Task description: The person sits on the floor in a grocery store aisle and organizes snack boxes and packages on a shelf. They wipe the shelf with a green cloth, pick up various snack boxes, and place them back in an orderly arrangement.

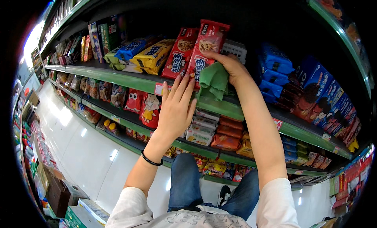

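My right hand (231, 65) is closed around the right side of a red cookie packet (209, 36), with a green cloth (214, 82) bunched under the palm and hanging over the shelf edge. My left hand (176, 105) lies flat with fingers spread, its fingertips at the lower ends of that packet and of a second red cookie packet (182, 51) beside it. Whether the left fingertips press on the packets cannot be told. Yellow (156, 55) and blue (134, 48) cookie packets lie to the left of the red ones on the same shelf.
A green shelf edge (117, 77) runs across below my hands. Blue packets (277, 61) and blue cookie boxes (318, 89) stand to the right. A white plastic basket (234, 49) sits behind my right hand. Lower shelves hold white packets (200, 133) and red snack bags (150, 110).
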Action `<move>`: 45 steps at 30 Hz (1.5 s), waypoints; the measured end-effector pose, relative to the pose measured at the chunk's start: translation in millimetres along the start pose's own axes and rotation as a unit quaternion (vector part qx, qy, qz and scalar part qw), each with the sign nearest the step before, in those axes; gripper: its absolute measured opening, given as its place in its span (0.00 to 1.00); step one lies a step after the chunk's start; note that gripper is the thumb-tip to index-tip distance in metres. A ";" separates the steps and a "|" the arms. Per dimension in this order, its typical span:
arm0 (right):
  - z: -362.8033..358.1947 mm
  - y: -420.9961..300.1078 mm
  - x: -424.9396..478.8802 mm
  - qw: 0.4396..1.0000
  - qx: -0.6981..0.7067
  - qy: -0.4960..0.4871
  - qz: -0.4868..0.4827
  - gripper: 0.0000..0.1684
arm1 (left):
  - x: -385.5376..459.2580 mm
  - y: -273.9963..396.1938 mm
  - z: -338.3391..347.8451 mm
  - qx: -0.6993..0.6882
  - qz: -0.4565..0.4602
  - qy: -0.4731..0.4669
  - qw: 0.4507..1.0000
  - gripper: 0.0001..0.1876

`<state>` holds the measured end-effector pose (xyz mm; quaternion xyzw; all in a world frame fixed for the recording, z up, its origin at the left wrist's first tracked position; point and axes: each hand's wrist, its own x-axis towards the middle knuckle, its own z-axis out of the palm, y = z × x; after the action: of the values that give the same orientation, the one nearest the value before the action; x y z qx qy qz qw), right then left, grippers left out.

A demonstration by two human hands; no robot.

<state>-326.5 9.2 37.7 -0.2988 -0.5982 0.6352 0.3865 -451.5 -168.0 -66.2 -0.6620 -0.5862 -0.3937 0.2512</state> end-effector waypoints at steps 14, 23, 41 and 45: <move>17.2 -41.8 -98.4 0.932 -0.133 0.045 -0.334 0.45 | 12.4 17.5 -71.3 -0.199 0.022 0.111 0.973 0.35; -28.1 89.9 -258.7 0.992 -0.037 0.016 -0.118 0.48 | 50.3 -0.2 -38.6 -0.135 -0.052 0.084 0.986 0.29; -91.1 175.0 -331.4 0.988 -0.132 0.059 -0.063 0.50 | 175.2 -61.6 54.4 0.123 -0.202 -0.066 0.969 0.43; -103.4 190.5 -337.3 0.990 -0.128 0.054 0.026 0.51 | 207.9 -99.5 54.1 0.037 -0.245 -0.050 0.967 0.41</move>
<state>-88.5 -219.5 -189.9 -0.3950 -0.6451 0.5462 0.3597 -535.6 13.7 60.1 -0.5072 -0.7568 -0.3873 0.1417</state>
